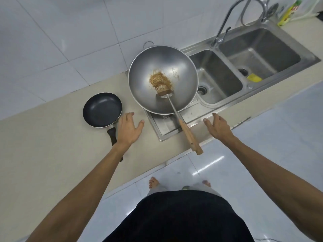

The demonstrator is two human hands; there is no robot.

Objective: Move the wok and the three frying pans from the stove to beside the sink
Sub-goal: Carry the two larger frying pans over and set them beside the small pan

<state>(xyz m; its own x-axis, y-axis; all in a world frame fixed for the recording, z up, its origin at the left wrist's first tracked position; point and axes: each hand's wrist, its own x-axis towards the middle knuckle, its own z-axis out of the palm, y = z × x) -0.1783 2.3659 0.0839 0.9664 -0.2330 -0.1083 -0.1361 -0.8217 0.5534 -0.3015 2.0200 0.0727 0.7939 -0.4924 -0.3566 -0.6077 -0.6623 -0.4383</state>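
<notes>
Wok (pixel 163 79) sits on the sink's drainboard, one black frying pan (pixel 102 110) left of it on the counter (pixel 52 145). Our hands, left (pixel 128 130) and right (pixel 218 128), hover spread, empty. We judge two pans remain; none in view.

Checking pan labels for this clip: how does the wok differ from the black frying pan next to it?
The wok is bare silver metal, deep and wide; the frying pan is dark-coated, shallow and smaller. The wok rests on the sink's drainboard with a brush inside; the frying pan lies empty on the beige counter. The wok's handle is wooden, the frying pan's black. Neither is held: left hand and right hand are open.
</notes>
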